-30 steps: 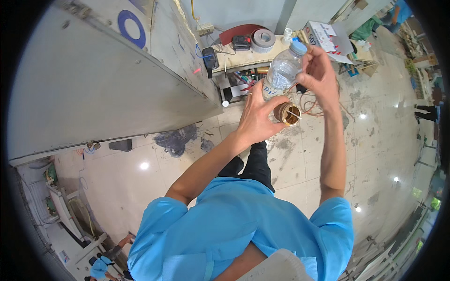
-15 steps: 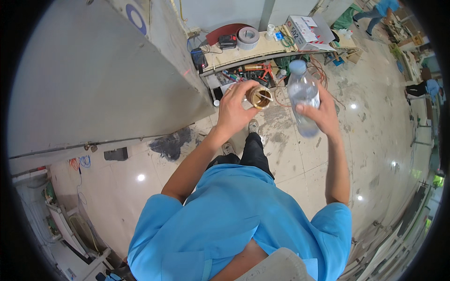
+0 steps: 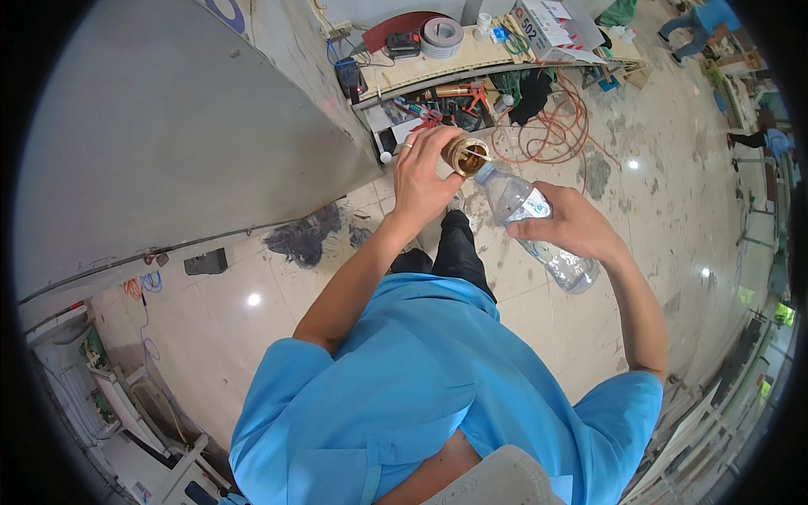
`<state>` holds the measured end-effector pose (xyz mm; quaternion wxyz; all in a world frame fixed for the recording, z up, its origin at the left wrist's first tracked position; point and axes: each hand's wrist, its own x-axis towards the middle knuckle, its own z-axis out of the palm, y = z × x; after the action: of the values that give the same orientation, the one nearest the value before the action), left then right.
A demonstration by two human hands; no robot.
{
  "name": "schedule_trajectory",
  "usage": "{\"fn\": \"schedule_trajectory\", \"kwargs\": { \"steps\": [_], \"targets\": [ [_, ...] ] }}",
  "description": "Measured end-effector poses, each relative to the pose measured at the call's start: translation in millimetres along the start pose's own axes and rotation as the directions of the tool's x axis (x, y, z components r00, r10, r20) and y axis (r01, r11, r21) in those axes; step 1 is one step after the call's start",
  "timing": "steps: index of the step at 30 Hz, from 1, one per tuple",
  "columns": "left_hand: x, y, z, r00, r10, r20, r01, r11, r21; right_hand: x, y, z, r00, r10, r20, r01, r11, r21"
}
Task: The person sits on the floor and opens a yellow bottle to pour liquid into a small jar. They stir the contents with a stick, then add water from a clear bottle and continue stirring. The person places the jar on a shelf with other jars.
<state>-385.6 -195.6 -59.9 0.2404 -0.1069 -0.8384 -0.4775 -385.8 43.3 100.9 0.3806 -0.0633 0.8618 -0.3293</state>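
My left hand grips a round brass fitting with its opening turned up. A clear plastic water bottle is held in my right hand, tilted so its open neck touches the rim of the fitting. A ring shows on one left finger. My blue shirt and dark trousers fill the lower middle of the view.
A low wooden bench ahead carries a tape roll, a red power tool, hand tools and a printed box. Orange cable lies coiled on the tiled floor. A large grey panel rises at left. Other people stand far right.
The bottle has swung from upright to tilted, and its neck has come down onto the brass fitting. Both hands have dropped lower and closer together.
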Motion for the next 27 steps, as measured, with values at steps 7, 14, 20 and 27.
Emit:
{"fn": "schedule_trajectory", "kwargs": {
  "steps": [7, 14, 20, 27],
  "targets": [
    [-10, -3, 2, 1.000, 0.000, 0.013, 0.000, 1.000, -0.006, 11, -6, 1, 0.999, 0.047, 0.022, -0.044, 0.991, -0.124],
    [-20, -6, 4, 0.998, -0.044, 0.048, 0.045, 0.999, -0.018, 19, -13, 0, 0.994, 0.098, 0.057, -0.085, 0.976, -0.200],
    [-29, -10, 8, 0.995, -0.074, 0.072, 0.074, 0.997, -0.002, 20, -17, 0, 0.991, 0.118, 0.067, -0.099, 0.965, -0.243],
    [-35, -14, 11, 0.998, -0.043, 0.041, 0.042, 0.999, 0.013, 22, -30, -1, 0.983, 0.154, 0.097, -0.118, 0.946, -0.303]
  ]
}}
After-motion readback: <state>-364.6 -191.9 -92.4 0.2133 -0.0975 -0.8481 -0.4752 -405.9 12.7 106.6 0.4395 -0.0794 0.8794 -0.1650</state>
